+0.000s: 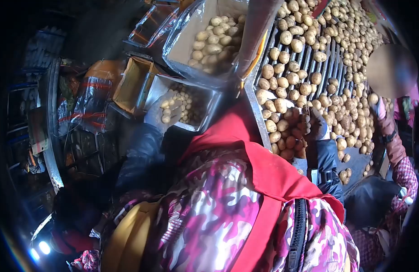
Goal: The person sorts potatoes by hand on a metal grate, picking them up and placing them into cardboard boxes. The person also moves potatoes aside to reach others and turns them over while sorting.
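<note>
My left hand [163, 110], in a pale glove and blurred, is over a foil-lined box [212, 106] of small potatoes [186, 100]. Potatoes show beside its fingers, but its grip is unclear. On the right, my right hand [314, 124], in a soiled glove with a dark sleeve behind it, reaches among the potatoes [292, 78] on a slatted metal table [265, 119]. Its fingers look apart and lie against potatoes, with no potato plainly held.
A larger lined box [178, 49] of potatoes stands beyond the small one. An open carton [130, 86] is left of it. A brown post [259, 27] rises beside the table. At the right edge, a co-worker's arm [395, 147] reaches toward the potatoes.
</note>
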Demonstrator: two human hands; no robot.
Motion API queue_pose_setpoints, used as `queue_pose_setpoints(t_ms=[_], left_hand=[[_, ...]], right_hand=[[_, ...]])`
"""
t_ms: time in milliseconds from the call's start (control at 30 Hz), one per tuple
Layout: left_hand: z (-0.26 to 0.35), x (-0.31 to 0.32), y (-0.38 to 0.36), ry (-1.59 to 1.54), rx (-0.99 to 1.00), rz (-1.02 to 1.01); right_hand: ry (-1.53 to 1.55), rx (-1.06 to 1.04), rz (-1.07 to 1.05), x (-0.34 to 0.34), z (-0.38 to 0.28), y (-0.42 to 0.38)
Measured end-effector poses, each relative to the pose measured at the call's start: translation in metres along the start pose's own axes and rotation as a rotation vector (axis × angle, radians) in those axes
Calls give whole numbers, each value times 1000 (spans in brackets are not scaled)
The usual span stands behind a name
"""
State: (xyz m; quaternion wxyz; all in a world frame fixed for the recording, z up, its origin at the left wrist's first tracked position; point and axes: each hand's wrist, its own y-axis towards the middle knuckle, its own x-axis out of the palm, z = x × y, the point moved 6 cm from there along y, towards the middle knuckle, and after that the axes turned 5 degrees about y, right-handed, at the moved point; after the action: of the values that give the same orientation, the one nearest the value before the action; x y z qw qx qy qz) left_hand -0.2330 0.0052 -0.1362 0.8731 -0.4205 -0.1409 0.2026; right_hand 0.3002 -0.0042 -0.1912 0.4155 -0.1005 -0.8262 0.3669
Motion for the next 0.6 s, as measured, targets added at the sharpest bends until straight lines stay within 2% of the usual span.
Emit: queue_pose_setpoints(t_ms=[33, 100, 133, 167, 200, 233, 267, 300, 333, 400, 433, 467, 500, 533, 567, 600], left_hand=[[2, 1, -3, 30, 7, 67], [-6, -13, 22, 160, 93, 137], [-14, -24, 47, 324, 269, 94], [-21, -29, 72, 527, 517, 40], [-28, -24, 80, 605, 671, -76], [-49, 0, 77, 261, 199, -376], [-50, 44, 42, 199, 132, -531], [-50, 88, 4, 146, 54, -680], [-61, 115, -10, 201, -71, -636], [-84, 141, -28, 137, -128, -732], [-93, 150, -36, 105, -166, -780], [-94, 156, -40, 74, -209, -829], [-65, 159, -60, 159, -50, -1018], [-56, 149, -55, 242, -29, -967], [-49, 140, -47, 326, -10, -915], [-40, 131, -42, 411, 10, -863]], right_hand=[[-77, -7, -127, -19, 2, 14], [-203, -88, -25, -10, 8, 5], [-264, -134, 25, 7, 13, -2], [-172, -113, 184, 50, 20, -22], [-220, -88, -29, 40, 24, -6], [-364, -64, -51, 87, 29, -27], [-509, -54, -84, 138, 33, -50], [-651, -55, -218, 145, 42, -42], [-794, -54, -347, 152, 53, -35], [-941, -101, -607, 204, 68, -55], [-939, -236, -689, 199, 70, -51], [-999, -288, -674, 199, 62, -53], [-904, -233, -583, 202, 52, -61], [-807, -176, -492, 201, 43, -70], [-749, -253, -307, 176, 35, -65], [-672, -250, -224, 147, 32, -57]])
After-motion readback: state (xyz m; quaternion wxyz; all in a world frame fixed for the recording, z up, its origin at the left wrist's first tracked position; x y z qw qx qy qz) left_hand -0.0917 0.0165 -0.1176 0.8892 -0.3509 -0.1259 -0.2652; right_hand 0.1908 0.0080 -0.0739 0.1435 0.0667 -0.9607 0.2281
